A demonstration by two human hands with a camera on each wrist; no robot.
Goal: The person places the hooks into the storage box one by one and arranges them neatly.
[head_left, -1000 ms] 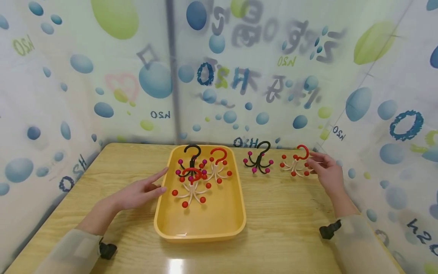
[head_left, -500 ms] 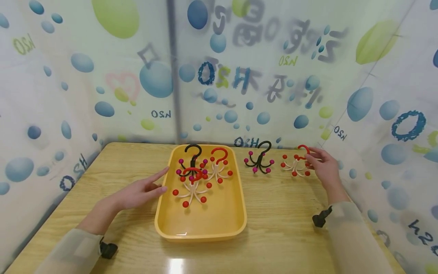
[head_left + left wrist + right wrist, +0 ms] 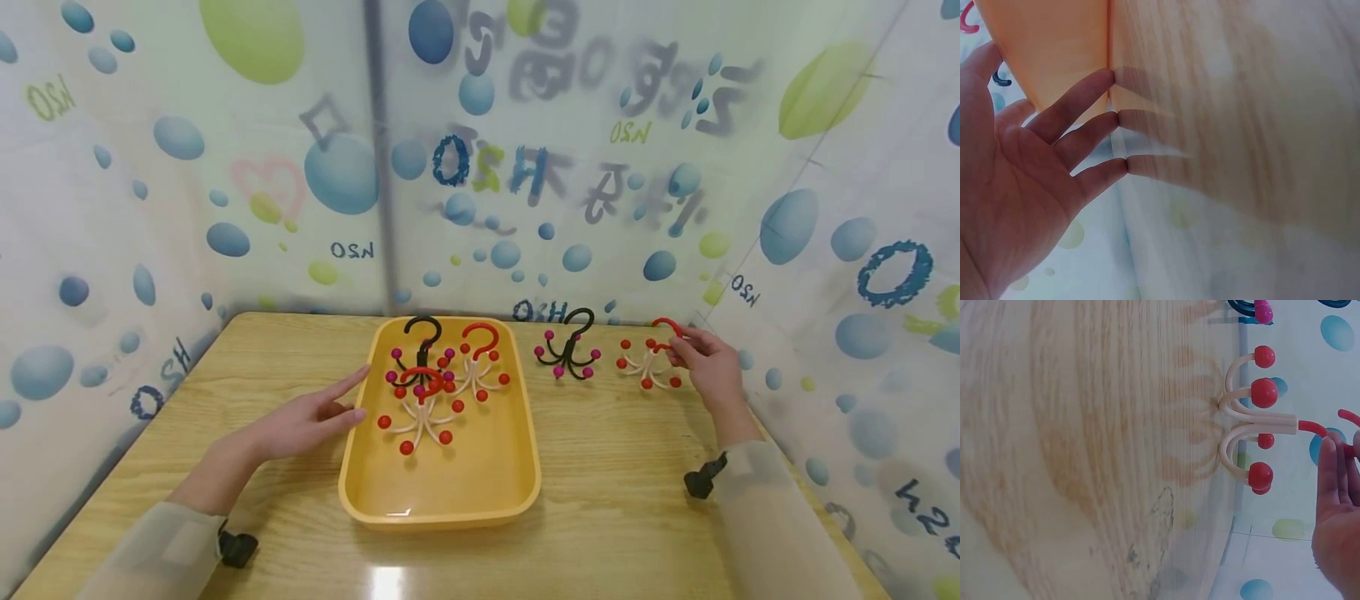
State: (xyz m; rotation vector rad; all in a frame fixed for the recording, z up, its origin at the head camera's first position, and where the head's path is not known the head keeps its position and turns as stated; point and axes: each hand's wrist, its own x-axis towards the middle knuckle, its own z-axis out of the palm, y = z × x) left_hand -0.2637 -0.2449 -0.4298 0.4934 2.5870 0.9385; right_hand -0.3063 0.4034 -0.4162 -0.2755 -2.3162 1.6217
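My right hand [image 3: 708, 367] pinches the red top of a white octopus hook [image 3: 643, 367] with red ball tips, at the back right of the table. In the right wrist view, the curled arms of this white hook [image 3: 1263, 422] are close to the tabletop and my fingertips are at its red crook. My left hand [image 3: 303, 421] rests with extended fingers at the left wall of a yellow tray [image 3: 435, 496]. The left wrist view shows three of its fingertips touching the table and others against the tray's side. Inside the tray are two white octopus hooks [image 3: 422, 425] and a black one [image 3: 422, 357].
Between the tray and my right hand stands another black octopus hook [image 3: 567, 354] with magenta ball tips. Patterned curtains [image 3: 262, 208] enclose the wooden table [image 3: 622, 492] at the back and sides.
My right hand has moved left and up from beside the white octopus hook onto its red crook, which has turned slightly. My left hand and the tray stay in place.
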